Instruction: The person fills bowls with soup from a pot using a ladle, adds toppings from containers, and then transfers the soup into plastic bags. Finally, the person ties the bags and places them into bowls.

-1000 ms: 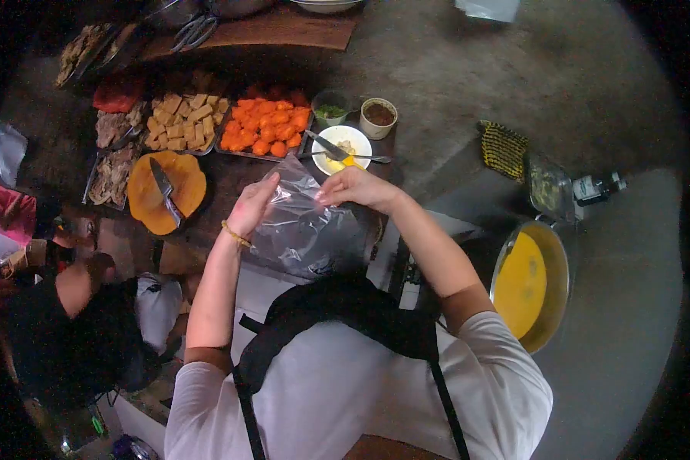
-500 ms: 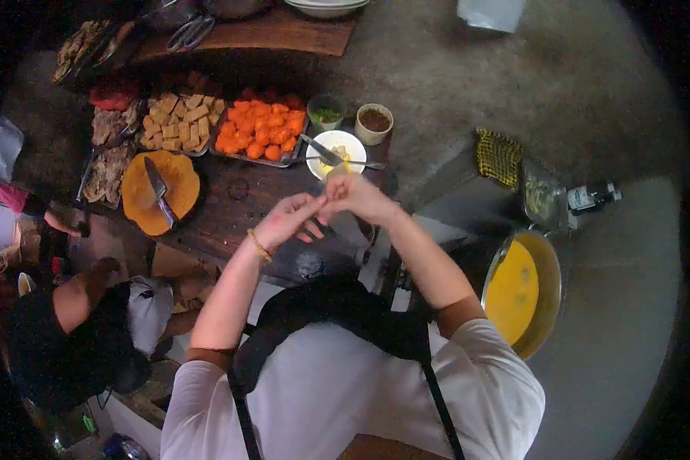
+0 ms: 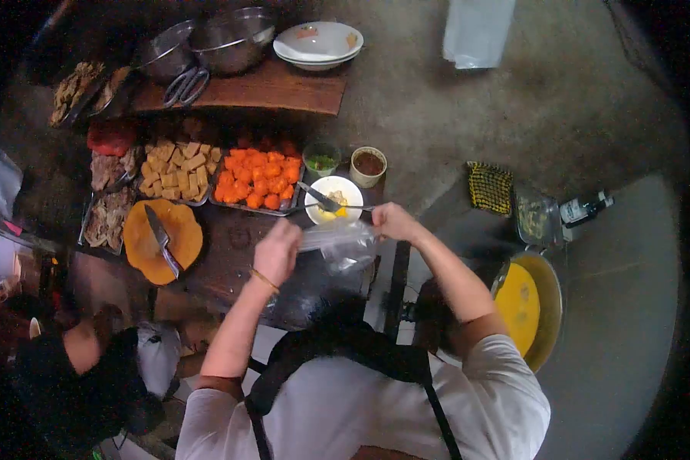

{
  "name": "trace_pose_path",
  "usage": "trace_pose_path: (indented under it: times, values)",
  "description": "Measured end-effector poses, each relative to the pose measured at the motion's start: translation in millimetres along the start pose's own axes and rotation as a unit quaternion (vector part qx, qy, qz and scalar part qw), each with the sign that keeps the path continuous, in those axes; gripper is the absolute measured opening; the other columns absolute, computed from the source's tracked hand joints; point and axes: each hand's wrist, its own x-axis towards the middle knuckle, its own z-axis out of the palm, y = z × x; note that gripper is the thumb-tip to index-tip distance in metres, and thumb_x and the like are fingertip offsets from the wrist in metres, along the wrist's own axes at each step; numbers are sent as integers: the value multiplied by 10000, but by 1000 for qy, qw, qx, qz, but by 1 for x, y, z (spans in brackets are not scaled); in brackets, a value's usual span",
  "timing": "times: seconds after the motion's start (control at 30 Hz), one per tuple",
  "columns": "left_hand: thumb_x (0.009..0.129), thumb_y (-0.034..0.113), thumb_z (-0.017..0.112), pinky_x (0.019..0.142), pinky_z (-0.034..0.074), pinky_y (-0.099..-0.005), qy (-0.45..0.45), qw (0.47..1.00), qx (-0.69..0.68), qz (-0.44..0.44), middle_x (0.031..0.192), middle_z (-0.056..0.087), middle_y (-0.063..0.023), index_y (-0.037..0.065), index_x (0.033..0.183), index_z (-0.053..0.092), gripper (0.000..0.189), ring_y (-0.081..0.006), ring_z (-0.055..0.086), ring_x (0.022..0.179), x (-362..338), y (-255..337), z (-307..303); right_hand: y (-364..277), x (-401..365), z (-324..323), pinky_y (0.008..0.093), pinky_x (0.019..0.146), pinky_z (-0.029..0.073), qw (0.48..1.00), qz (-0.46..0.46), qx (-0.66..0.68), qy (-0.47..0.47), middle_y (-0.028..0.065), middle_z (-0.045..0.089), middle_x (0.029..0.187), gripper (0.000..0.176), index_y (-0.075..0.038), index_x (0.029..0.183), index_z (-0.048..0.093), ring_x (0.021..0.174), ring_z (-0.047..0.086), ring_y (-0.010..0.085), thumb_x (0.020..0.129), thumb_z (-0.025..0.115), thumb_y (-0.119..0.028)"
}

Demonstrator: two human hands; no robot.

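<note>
A clear plastic bag (image 3: 349, 249) is stretched between my two hands over the front edge of the dark wooden table. My left hand (image 3: 280, 249) has its fingers closed on the bag's left end. On the right end, my right hand (image 3: 395, 222) pinches the bag. Just beyond the bag stands a white bowl (image 3: 353, 192) with yellow and pale food and a knife laid across it. Behind that bowl are a cup of chopped greens (image 3: 321, 162) and a cup of dark sauce (image 3: 369, 163).
Left of the bowl are trays of orange pieces (image 3: 257, 180), tofu cubes (image 3: 178, 170) and meat (image 3: 109, 218). A knife lies on a round board (image 3: 139, 249). A pot of yellow liquid (image 3: 520, 307) stands at right. Another person (image 3: 77, 376) is at lower left.
My hands have moved apart, and the clear bag now shows spread between them. The view has tilted up, bringing more of the back shelf with its bowls into sight.
</note>
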Motion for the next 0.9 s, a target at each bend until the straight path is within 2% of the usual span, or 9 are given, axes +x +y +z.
trace_pose_path:
  times: [0.1, 0.27, 0.4, 0.53, 0.6, 0.73, 0.8, 0.87, 0.9]
  values:
    - [665, -34, 519, 616, 465, -368, -22, 999, 16, -23, 936, 525, -105, 70, 859, 556, 223, -294, 551, 784, 4, -7, -4, -31, 28, -51, 258, 504, 422, 988, 22, 39, -145, 20, 550, 593, 238, -47, 658, 512, 550, 524, 87, 699, 686, -204]
    - [672, -24, 515, 735, 465, -339, 69, 995, -52, -49, 1209, 459, -143, 63, 1172, 472, 509, -286, 554, 904, 23, -29, -8, -113, 141, -177, 388, 696, 465, 905, -19, 42, 424, 203, 616, 840, 467, 29, 845, 588, 820, 601, 308, 755, 567, -429]
    - [669, -18, 512, 799, 451, -333, 92, 995, -46, -21, 1281, 394, -148, 44, 1257, 367, 609, -293, 527, 1006, 33, -31, -18, -159, 199, -208, 398, 785, 461, 945, 97, -184, 252, 218, 596, 949, 523, 10, 948, 613, 907, 584, 318, 641, 655, -412]
    - [655, -30, 515, 727, 461, -291, 57, 994, -73, -64, 1313, 361, -137, 55, 1291, 325, 669, -273, 543, 956, 26, -49, -17, -162, 222, -218, 399, 744, 476, 939, 42, -303, 160, 202, 613, 893, 483, 0, 871, 642, 856, 602, 313, 602, 678, -399]
    - [648, -38, 514, 677, 465, -274, 71, 996, -44, -31, 1321, 353, -135, 56, 1297, 319, 684, -258, 571, 877, 25, -57, -15, -159, 227, -220, 346, 579, 473, 947, 4, -249, 202, 143, 611, 694, 381, 28, 922, 587, 630, 605, 246, 664, 642, -247]
    - [638, -46, 523, 612, 455, -249, 17, 987, -143, -71, 1332, 342, -130, 46, 1294, 324, 692, -195, 569, 667, 31, -61, -14, -165, 208, -229, 302, 526, 460, 937, -87, -233, 245, 125, 596, 638, 331, 30, 911, 570, 588, 590, 182, 710, 642, -223]
    - [635, -48, 526, 613, 457, -248, -6, 983, -164, -85, 1336, 338, -130, 41, 1294, 323, 695, -178, 564, 628, 38, -57, -8, -171, 182, -228, 423, 769, 433, 913, -49, -174, 365, 242, 585, 917, 403, -38, 1005, 555, 853, 602, 279, 703, 651, -288]
    - [629, -44, 536, 595, 451, -241, -14, 982, -181, -52, 1342, 329, -133, 23, 1293, 318, 702, -155, 540, 602, 48, -47, -3, -188, 125, -219, 410, 714, 454, 844, -153, -122, 500, 221, 597, 842, 275, -26, 929, 567, 810, 596, 316, 730, 601, -213]
    - [629, -44, 536, 595, 451, -241, -14, 981, -184, -55, 1342, 329, -133, 23, 1293, 318, 702, -155, 540, 602, 53, -39, 0, -187, 98, -215, 329, 612, 447, 825, -171, -111, 527, 169, 591, 740, 279, -5, 909, 557, 688, 576, 215, 751, 608, -229]
